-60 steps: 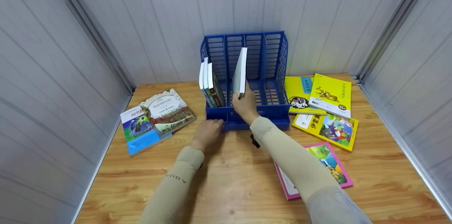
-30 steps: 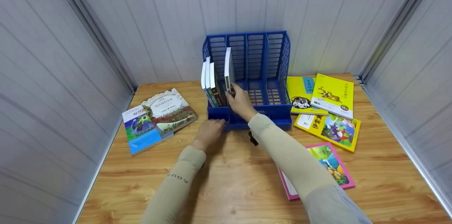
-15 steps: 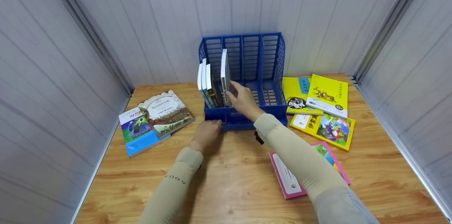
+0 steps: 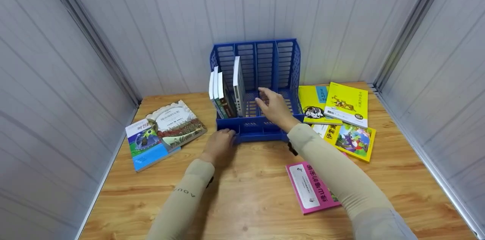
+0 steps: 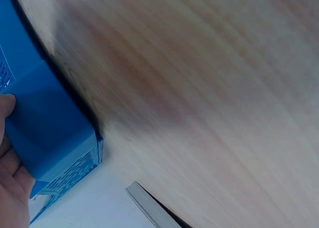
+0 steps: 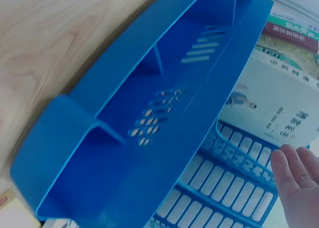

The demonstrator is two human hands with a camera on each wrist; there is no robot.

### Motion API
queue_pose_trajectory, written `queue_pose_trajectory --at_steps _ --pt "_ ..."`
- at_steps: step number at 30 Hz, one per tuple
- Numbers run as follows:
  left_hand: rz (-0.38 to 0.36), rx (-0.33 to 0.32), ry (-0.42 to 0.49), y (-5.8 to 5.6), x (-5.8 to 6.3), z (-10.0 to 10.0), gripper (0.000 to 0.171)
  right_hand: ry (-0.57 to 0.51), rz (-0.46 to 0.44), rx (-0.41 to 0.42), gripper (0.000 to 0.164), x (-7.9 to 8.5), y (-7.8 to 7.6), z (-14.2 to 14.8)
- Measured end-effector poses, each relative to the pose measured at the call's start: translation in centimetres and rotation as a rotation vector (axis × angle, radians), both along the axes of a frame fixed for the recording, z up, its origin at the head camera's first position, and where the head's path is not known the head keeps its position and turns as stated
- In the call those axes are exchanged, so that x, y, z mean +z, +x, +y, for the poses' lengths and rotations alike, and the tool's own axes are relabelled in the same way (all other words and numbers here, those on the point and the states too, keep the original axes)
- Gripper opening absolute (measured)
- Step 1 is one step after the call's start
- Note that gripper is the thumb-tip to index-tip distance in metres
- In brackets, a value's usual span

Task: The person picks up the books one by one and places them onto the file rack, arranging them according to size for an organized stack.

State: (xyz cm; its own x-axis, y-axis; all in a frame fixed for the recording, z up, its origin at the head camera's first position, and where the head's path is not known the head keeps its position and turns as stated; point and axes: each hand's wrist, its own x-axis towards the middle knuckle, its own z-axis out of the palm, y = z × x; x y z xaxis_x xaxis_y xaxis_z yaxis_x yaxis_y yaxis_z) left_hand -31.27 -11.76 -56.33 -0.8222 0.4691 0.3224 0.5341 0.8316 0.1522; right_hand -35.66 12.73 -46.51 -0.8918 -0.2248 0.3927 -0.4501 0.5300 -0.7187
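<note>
A blue plastic book rack [image 4: 261, 122] with upright dividers stands at the back of the table. My left hand [image 4: 219, 143] grips its front left corner; in the left wrist view the thumb [image 5: 7, 106] lies on the blue wall with the other fingers curled below. My right hand [image 4: 277, 108] hovers over the rack's right half, thumb and fingers apart, holding nothing. A thin white-edged book [image 4: 238, 84] stands upright in the second slot from the left, apart from that hand. Three books [image 4: 219, 94] lean together in the leftmost slot.
Two overlapping books, one with a meadow cover [image 4: 176, 120] and one blue [image 4: 149, 147], lie left of the rack. Right of it are yellow books [image 4: 348, 103], overlapping. A pink book [image 4: 310, 190] lies nearer, partly under the right forearm. Panel walls [image 4: 182, 24] enclose the table.
My right hand carried the white-edged book left into the second slot, let go and drew back to the right. The left hand stayed at the rack's corner.
</note>
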Motion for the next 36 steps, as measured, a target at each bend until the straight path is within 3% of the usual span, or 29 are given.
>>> queue_pose_trajectory --at_steps 7,16,19,29,36 --pt "0.115 -0.003 0.021 0.2 0.8 -1.1 0.019 0.017 0.028 -0.038 0.04 0.2 0.4 2.3" --pt "0.234 0.062 0.117 0.1 2.0 -5.0 0.013 0.06 0.014 -0.093 0.039 -0.7 0.8 5.3" --pt "0.212 0.125 0.135 0.1 2.2 -6.6 0.015 0.063 -0.027 -0.103 0.04 -1.4 0.8 6.2" --pt "0.002 0.421 0.209 0.0 2.2 -11.8 0.032 0.197 -0.142 -0.092 0.05 -3.4 1.1 7.9" --pt "-0.076 0.587 0.169 0.0 1.6 -14.0 0.039 0.283 -0.249 -0.102 0.059 -4.6 1.0 8.7"
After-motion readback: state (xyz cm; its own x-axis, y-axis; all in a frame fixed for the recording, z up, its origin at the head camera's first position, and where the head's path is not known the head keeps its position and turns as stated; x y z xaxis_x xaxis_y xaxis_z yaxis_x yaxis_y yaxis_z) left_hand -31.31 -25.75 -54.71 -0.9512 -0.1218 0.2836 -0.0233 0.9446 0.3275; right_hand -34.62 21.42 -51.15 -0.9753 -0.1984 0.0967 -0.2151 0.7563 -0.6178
